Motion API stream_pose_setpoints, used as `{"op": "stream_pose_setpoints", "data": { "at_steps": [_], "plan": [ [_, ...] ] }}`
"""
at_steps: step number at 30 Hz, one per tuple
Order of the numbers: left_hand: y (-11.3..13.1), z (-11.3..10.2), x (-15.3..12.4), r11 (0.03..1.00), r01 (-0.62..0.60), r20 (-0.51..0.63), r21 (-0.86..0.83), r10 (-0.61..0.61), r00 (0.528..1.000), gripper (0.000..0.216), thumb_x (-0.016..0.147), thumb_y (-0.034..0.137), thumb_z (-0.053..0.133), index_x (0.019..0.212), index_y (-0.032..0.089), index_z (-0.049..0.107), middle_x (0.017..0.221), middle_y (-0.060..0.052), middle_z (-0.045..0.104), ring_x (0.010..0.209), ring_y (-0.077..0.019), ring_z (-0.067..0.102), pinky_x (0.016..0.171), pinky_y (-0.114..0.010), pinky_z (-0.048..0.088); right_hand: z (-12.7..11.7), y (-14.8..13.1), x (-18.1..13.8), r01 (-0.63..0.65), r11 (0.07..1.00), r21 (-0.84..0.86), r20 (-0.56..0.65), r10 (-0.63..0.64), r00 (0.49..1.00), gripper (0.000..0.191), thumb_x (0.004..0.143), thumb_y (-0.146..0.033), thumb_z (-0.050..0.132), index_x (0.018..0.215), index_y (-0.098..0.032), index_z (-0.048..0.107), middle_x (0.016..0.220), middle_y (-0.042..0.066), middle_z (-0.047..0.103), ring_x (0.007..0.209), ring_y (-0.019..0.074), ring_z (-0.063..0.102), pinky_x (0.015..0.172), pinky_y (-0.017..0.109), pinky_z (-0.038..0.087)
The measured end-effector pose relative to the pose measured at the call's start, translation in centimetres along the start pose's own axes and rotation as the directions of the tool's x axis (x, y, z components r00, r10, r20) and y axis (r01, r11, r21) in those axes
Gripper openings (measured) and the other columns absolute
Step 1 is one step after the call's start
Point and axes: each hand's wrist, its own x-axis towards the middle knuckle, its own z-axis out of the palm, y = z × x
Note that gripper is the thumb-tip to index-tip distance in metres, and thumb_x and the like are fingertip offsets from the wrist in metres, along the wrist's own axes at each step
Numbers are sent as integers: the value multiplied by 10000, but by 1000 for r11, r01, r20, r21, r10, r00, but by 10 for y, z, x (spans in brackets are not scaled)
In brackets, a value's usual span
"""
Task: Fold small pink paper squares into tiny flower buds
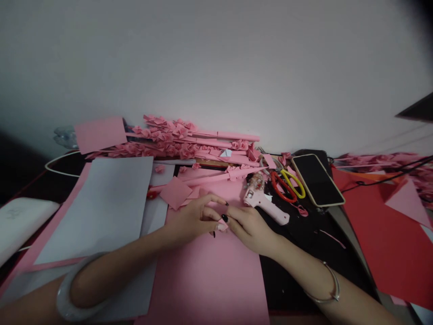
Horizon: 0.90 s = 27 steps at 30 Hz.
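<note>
L hand + R hand fingertips pinched on paper piece. Prob. light, floppy, creases easily; grip by edges.

A paper-craft work corner is being shown, set against a plain white wall. A dark desk is being crowded by large pink paper sheets, a grey paper sheet and red paper sheets. A heap of small folded pink paper flowers is being kept along the wall. Hand tools are being left among them: a pink plastic glue gun, red-handled scissors and yellow-handled scissors. A black smartphone in a pale case is being kept just beside them.
</note>
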Motion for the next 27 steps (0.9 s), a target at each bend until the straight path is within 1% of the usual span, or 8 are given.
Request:
{"op": "stream_pose_setpoints", "data": {
  "at_steps": [4,9,13,17,19,22,24,27],
  "plan": [
    [-1,1,0,1000,7,-3,5,-7,1000,398,679,247,711,1028,228,521,688,16,692,681,-179,652,645,-275,482,0,-2,0,33,999,39,5,-34,999,234,885,-112,379,669,-197,405,555,-59,333,474,99,319,480,239,237],
    [0,1,-1,999,28,-7,34,-27,1000,359,684,231,705,1003,227,540,693,24,684,672,-160,638,657,-261,486,0,-2,0,44,994,99,-19,-42,999,271,874,-97,381,627,-203,347,542,-67,301,470,93,307,482,235,239],
    [1,1,-2,997,23,-3,67,-23,1000,338,713,256,685,1024,220,557,701,12,692,691,-162,643,611,-236,488,0,-1,1,8,991,136,-28,-4,1000,277,896,-136,394,625,-195,385,543,-64,326,469,89,328,480,227,255],
    [0,1,0,997,-4,-67,77,10,998,335,728,271,674,1051,197,623,747,-13,700,698,-169,640,566,-235,494,0,-1,1,-41,976,216,-75,58,995,304,948,-221,360,652,-191,421,553,-55,363,475,91,347,476,221,288],
    [0,1,1,999,-18,-118,42,23,993,296,746,295,660,1020,182,658,787,-38,704,753,-189,647,612,-263,513,0,-1,1,-58,970,235,-115,87,990,314,954,-249,360,648,-194,404,551,-54,361,476,93,348,471,219,289],
    [2,1,2,1000,-15,-156,-11,13,988,228,739,295,680,927,167,686,774,-40,708,748,-193,658,685,-294,527,0,-1,1,-82,967,240,-146,119,982,304,952,-260,365,658,-194,405,559,-48,383,490,97,367,480,219,300],
    [4,1,2,1000,0,-164,-21,-3,986,187,741,299,685,869,163,685,818,-45,711,764,-187,660,721,-290,527,-1,-2,1,-94,966,239,-152,133,979,296,950,-258,372,664,-191,410,568,-45,395,501,97,375,490,217,308],
    [6,1,1,998,26,-197,-56,-37,980,158,730,286,700,826,164,667,813,-29,699,756,-167,659,718,-270,529,-1,-2,0,-104,967,231,-151,141,978,283,942,-264,389,669,-190,409,578,-47,385,512,96,365,492,213,303]
  ]
}}
